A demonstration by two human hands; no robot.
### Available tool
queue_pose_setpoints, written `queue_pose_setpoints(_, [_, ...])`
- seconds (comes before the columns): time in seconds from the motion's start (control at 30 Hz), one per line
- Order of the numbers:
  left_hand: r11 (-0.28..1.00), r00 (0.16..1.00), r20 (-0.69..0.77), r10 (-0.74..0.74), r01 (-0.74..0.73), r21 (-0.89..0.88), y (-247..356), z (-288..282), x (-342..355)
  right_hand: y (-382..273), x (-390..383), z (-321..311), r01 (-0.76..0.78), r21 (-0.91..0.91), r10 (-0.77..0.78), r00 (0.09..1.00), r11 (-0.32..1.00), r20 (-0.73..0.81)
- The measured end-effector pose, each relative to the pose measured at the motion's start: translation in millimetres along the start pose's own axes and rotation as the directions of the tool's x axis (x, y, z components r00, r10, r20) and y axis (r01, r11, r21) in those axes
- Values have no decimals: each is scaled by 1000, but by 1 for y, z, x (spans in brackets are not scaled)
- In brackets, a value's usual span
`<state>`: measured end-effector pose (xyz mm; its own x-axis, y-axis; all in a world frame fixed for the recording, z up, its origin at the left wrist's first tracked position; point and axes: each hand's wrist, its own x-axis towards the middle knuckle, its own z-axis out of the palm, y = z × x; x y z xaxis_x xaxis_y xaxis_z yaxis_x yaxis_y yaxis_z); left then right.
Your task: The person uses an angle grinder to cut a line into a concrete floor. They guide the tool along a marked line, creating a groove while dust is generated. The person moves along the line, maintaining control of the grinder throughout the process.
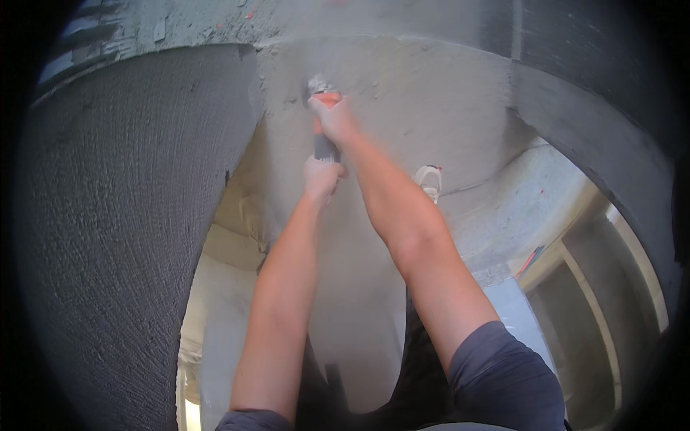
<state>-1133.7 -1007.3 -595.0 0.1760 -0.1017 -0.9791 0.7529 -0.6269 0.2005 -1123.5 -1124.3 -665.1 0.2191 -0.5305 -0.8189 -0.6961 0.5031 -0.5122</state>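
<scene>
An orange and black angle grinder (pixel 327 149) points away from me, its metal head low at the dusty concrete floor (pixel 431 93). My right hand (pixel 338 121) is wrapped round its orange front part, close behind the head. Nearer to me, my left hand (pixel 321 176) grips the dark rear end of the body. Both arms reach out nearly straight. Pale dust hangs around the tool and blurs its disc, so I cannot make out the exact contact with the concrete. Dust also whitens both hands.
A dark grey wall with a ridged surface (pixel 129 187) rises on the left. My light shoe (pixel 429 181) stands right of the grinder, near a thin dark cable (pixel 467 188). Rubble bits (pixel 237 25) lie at the far edge. Another dark grey wall (pixel 596 122) borders the right.
</scene>
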Motion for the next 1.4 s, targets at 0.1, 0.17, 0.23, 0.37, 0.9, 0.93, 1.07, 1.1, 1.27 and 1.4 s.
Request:
queue_pose_setpoints(0.1, [1000,1000,11,-7,6,19,13,1,-4,2,3,6,54,-128,-75,983,990,-166])
queue_pose_setpoints(0.17, [999,1000,-4,-7,7,45,24,0,-9,-4,5,-2,-10,-44,9,1000,999,-30])
queue_pose_setpoints(0.23, [998,1000,-23,-3,4,66,31,-4,-12,-10,3,0,-48,-17,48,998,999,39])
queue_pose_setpoints(0.37, [998,1000,-15,-15,16,59,37,1,-9,-11,18,8,-68,-85,68,998,994,-8])
queue_pose_setpoints(0.9, [903,975,-95,203,-149,403,50,1,-6,-4,24,11,-76,-50,76,997,996,-17])
queue_pose_setpoints(0.93, [905,976,-83,200,-151,398,47,2,-5,-1,22,8,-83,2,83,996,997,38])
queue_pose_setpoints(1.07, [926,988,-121,96,-44,375,35,6,-15,12,12,3,-98,66,92,992,993,90])
queue_pose_setpoints(1.1, [919,987,-121,106,-51,390,32,7,-12,16,12,3,-95,47,92,994,994,59])
queue_pose_setpoints(1.27, [920,983,-99,154,-106,378,14,-2,3,5,1,6,-103,75,101,994,992,35])
queue_pose_setpoints(1.4, [904,983,-132,128,-61,424,24,7,9,5,23,3,-90,50,89,996,995,28])
